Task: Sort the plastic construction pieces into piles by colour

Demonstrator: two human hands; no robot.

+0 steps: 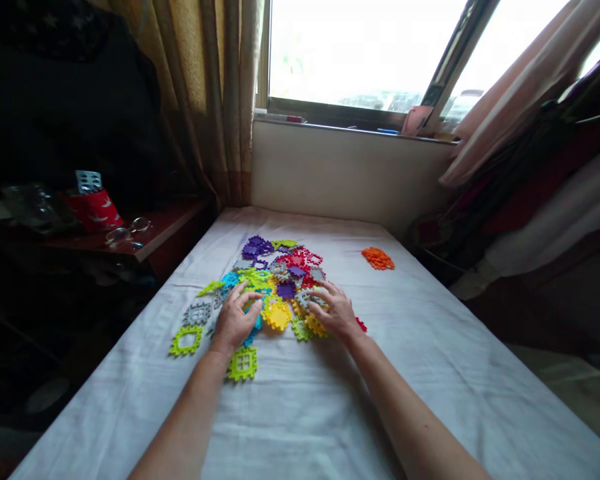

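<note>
A loose pile of flat notched plastic pieces lies on the white sheet, with a yellow piece (277,315), purple pieces (257,247) and red pieces (297,259) among them. My left hand (236,319) rests on the pile's left side, fingers apart, over blue and green pieces. On the right side, my right hand (334,311) is spread over grey and yellow pieces. Neither hand visibly grips a piece. A green window-shaped piece (243,365) lies just below my left hand, and a green square frame (186,341) lies farther left.
Orange pieces (378,259) form a separate heap at the back right of the sheet (430,373). A dark red table (167,227) at left holds a red container (96,210) and glasses (129,231). Clothes hang at right; a wall and window stand behind.
</note>
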